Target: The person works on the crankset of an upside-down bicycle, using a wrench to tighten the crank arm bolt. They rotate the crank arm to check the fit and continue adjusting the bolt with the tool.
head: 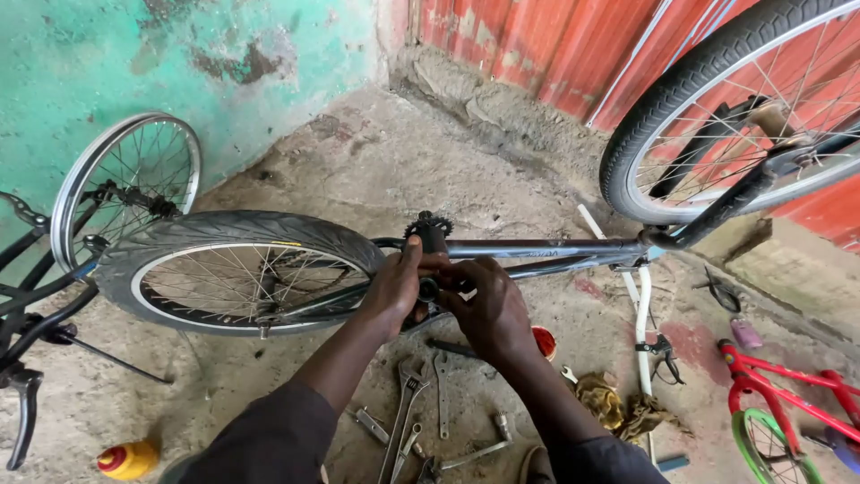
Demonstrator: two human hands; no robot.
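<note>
Both hands meet at the bottom bracket [430, 237] of an upturned bike frame [537, 254]. The left hand [394, 291] is closed round the bracket's underside, thumb up against it. The right hand [488, 309] pinches a small part beside it, fingers curled. Wrenches [408, 408] lie on the floor below the bracket; a rag [618, 403] lies to their right.

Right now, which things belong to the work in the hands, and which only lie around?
In the work:
- left hand and right hand on the bottom bracket
- upturned bicycle frame
- rear wheel

Lying about:
- wrenches on the ground
- yellow bottle
- rag
- small red bicycle
</note>
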